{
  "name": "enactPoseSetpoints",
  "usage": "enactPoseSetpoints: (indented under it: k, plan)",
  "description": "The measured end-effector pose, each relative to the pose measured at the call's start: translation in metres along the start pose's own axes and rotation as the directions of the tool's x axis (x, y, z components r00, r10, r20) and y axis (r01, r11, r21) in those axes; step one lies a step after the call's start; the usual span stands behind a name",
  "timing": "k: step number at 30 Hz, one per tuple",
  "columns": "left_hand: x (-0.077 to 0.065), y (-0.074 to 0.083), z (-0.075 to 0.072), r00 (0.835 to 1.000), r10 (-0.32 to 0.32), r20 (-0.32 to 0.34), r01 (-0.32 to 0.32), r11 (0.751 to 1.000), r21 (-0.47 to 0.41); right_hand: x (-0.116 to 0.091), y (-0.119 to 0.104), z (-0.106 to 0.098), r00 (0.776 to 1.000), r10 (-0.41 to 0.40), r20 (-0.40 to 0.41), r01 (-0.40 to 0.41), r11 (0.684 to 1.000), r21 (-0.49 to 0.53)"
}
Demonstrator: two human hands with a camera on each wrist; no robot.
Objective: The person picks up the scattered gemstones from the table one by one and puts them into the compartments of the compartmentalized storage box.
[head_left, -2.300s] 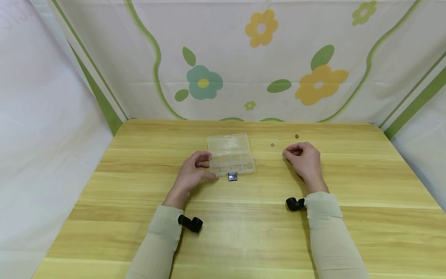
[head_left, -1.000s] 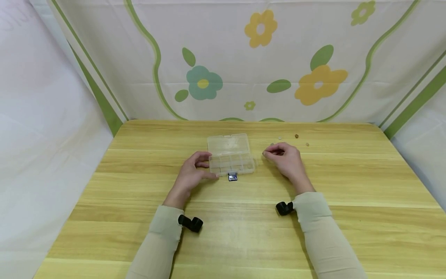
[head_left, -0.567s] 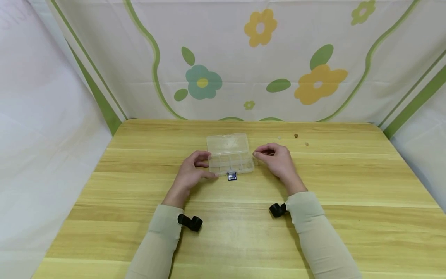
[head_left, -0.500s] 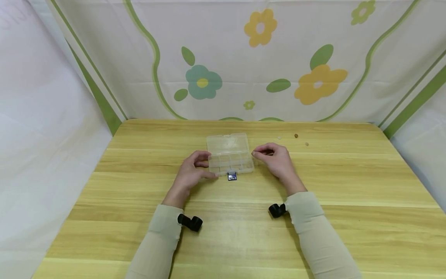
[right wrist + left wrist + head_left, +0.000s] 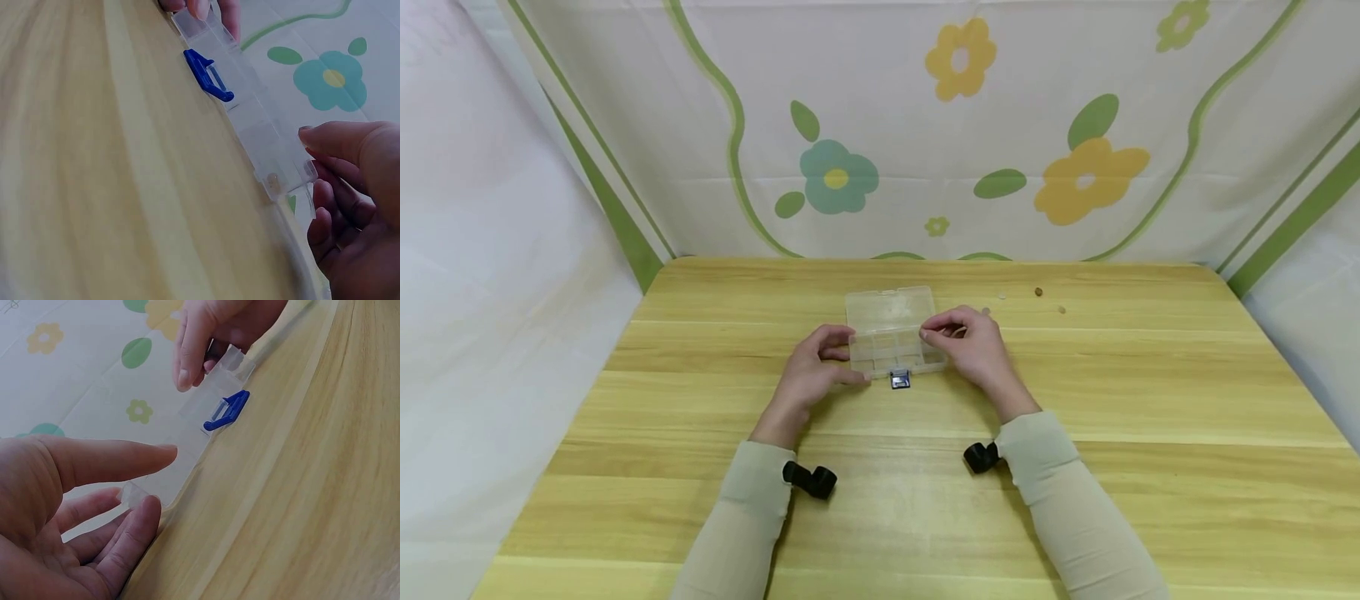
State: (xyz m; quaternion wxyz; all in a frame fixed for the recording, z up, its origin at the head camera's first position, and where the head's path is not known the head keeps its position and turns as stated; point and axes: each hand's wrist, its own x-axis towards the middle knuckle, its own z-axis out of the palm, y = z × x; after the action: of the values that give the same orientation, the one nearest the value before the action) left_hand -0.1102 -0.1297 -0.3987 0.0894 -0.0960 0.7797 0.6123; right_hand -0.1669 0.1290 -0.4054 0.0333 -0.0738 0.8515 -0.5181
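At the left, the left hand [image 5: 811, 372] is bracketing the near end of a clear box [image 5: 886, 348], its thumb lying along the front corner and its other fingers curling round the end and back. The box is resting on the table [image 5: 880, 508] between both hands, its flat lid [image 5: 889, 309] standing open behind a tray of square, thin-walled compartments. A glossy blue clasp [image 5: 900, 380] is hanging from the front edge; any lettering on it is too small to make out. In the right wrist view, a small tan piece [image 5: 273, 180] is lying inside near the right end.

The right hand [image 5: 973, 354] is holding thumb and forefinger together over the right compartments; whether they are pinching something cannot be told. Beyond it, a grey piece [image 5: 987, 311], partly hidden, a pale piece [image 5: 1002, 297], a rounded brown piece [image 5: 1039, 292] and a beige piece [image 5: 1062, 310] are lying on the smooth wood grain. Behind, a creased white cloth [image 5: 910, 108] is showing printed flowers.
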Motion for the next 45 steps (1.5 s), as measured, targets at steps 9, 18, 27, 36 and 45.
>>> enactPoseSetpoints:
  k: [9,18,27,36,45]
  plan:
    - [-0.0003,0.0006,0.0002,1.000,-0.011,0.000,0.011,1.000,-0.001,-0.0003,-0.0013,0.0042,1.000,-0.004,0.020,0.004,1.000,0.001]
    - [0.0004,0.0004,0.0008,1.000,-0.011,-0.005,0.011,1.000,-0.003,-0.0011,-0.0015,0.0060,0.999,-0.017,0.029,0.018,1.000,-0.015]
    - [-0.0003,0.0014,0.0012,1.000,-0.010,-0.007,0.010,1.000,-0.009,-0.0028,-0.0020,0.0067,0.999,-0.022,0.032,0.023,0.999,-0.025]
    - [-0.0005,0.0007,0.0005,1.000,-0.013,-0.002,0.013,1.000,-0.003,-0.0035,-0.0027,0.0086,0.999,-0.009,0.031,0.011,0.999,-0.038]
    - [-0.0008,0.0009,0.0013,1.000,-0.011,0.000,0.011,1.000,-0.007,-0.0034,-0.0022,0.0086,1.000,-0.011,0.020,0.011,0.999,-0.040]
